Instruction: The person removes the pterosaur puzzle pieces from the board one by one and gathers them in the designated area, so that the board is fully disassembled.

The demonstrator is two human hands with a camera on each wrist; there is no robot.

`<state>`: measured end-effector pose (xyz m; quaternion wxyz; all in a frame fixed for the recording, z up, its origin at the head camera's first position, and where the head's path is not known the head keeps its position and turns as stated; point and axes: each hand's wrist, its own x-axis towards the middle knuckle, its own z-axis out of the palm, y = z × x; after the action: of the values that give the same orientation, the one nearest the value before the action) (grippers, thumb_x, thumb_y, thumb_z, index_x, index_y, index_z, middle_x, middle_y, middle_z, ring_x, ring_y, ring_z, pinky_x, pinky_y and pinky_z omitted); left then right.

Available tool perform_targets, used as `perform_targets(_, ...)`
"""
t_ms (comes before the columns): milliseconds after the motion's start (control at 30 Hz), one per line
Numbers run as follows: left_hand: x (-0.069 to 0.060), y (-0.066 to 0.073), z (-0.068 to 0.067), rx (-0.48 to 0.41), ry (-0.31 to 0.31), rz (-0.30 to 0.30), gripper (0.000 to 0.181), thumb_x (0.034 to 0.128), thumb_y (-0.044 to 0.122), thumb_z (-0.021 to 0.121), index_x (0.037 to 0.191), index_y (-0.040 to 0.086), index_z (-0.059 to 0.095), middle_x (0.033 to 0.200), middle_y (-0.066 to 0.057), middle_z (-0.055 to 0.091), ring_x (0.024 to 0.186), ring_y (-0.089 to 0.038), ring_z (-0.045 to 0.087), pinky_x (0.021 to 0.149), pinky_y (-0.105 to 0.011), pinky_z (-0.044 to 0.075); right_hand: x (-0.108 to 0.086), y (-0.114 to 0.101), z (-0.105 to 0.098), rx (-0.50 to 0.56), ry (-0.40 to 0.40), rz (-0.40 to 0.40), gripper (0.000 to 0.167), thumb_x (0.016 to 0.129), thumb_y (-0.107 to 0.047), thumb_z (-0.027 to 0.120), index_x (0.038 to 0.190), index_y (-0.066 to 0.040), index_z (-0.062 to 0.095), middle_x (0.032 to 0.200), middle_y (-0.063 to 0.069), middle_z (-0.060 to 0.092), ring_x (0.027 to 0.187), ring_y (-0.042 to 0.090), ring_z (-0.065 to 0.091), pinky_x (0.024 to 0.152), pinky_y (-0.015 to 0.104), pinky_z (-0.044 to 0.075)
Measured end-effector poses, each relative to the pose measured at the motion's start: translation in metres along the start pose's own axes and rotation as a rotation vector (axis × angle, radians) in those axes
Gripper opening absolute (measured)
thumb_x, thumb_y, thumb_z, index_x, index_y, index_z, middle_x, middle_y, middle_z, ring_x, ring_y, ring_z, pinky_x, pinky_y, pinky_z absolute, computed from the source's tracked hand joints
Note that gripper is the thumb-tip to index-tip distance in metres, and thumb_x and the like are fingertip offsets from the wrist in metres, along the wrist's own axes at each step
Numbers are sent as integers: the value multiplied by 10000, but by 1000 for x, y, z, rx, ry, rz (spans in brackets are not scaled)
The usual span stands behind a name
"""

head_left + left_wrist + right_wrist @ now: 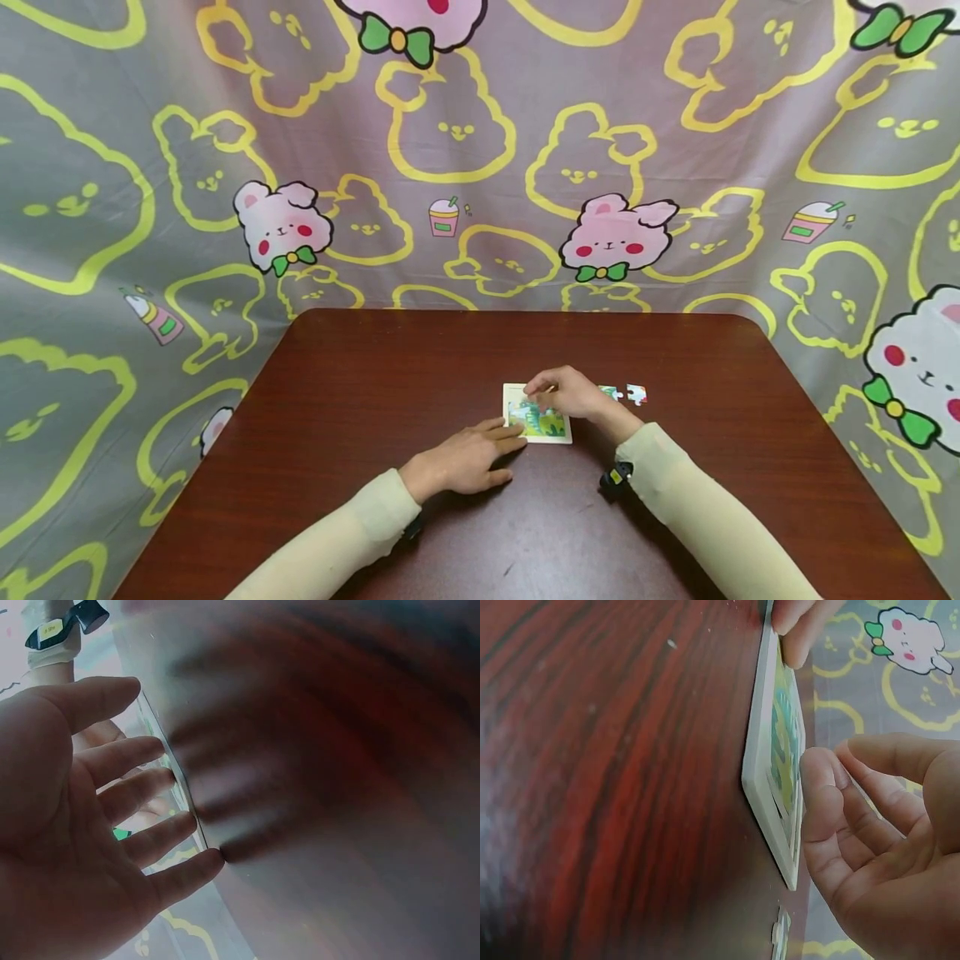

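Note:
A small jigsaw puzzle (546,427) in a white-edged tray lies flat on the table, its picture green, yellow and blue. My left hand (468,458) rests at the tray's left side, fingers stretched out, fingertips over its edge. Over the upper right of the puzzle is my right hand (572,393), palm down with loosely bent fingers. In the right wrist view, the fingertips of the right hand (885,825) are close to the puzzle surface, with no piece visible between them; contact is unclear. One loose puzzle piece (637,393) lies right of the tray.
Another puzzle piece (611,392) lies beside the loose one, partly behind the right wrist. The dark red-brown table (390,367) ends at a patterned curtain (487,275) at the back and sides. Each wrist carries a small black camera (617,478).

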<state>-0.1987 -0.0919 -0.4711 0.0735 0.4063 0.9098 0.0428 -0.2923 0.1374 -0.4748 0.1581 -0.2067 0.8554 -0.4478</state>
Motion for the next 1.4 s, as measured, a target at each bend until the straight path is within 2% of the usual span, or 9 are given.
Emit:
perform_targets(367, -2, 0, 1, -3, 1, 13, 545, 991, 353, 582, 1482, 130, 494, 1582, -48, 425, 1473, -321, 380, 1200, -400, 351, 2, -3, 8, -49, -19, 0, 189, 935, -52, 625, 1086, -56, 738, 968, 102, 764, 741, 158, 692, 557, 257, 514)
perform_targets(600, -2, 0, 1, 6, -1, 21, 546, 989, 353, 585, 1480, 132, 497, 1576, -46, 436, 1469, -317, 388, 1202, -388, 348, 5, -2, 12, -102, -10, -60, 200, 898, -28, 625, 1060, -44, 741, 985, 96, 765, 701, 85, 664, 602, 241, 511)
perform_targets(733, -2, 0, 1, 3, -2, 23, 542, 987, 348, 590, 1477, 132, 502, 1572, -46, 441, 1464, -321, 394, 1201, -388, 350, 6, -4, 14, -77, -21, -58, 240, 852, 24, 608, 1045, -25, 743, 985, 114, 762, 718, 77, 645, 651, 245, 522)
perform_targets(1033, -1, -1, 1, -3, -6, 20, 543, 994, 354, 579, 1480, 126, 496, 1579, -43, 430, 1475, -311, 380, 1208, -391, 338, 9, -3, 14, -47, -21, -42, 343, 740, 84, 599, 1024, -36, 750, 1011, 104, 760, 877, 130, 666, 726, 252, 530)
perform_targets(1200, 0, -1, 1, -4, -11, 14, 548, 994, 358, 581, 1485, 132, 490, 1585, -37, 421, 1479, -311, 371, 1203, -396, 346, 9, -3, 14, -25, -25, -40, 323, 765, 95, 601, 1023, -34, 745, 1016, 113, 754, 902, 146, 660, 735, 256, 521)
perform_targets(1400, 0, -2, 2, -1, -4, 21, 547, 993, 355, 584, 1481, 125, 495, 1578, -50, 431, 1474, -319, 377, 1200, -399, 352, 7, -5, 13, 25, -28, -17, 282, 823, 107, 573, 1017, -18, 734, 1023, 136, 741, 860, 148, 644, 708, 256, 511)
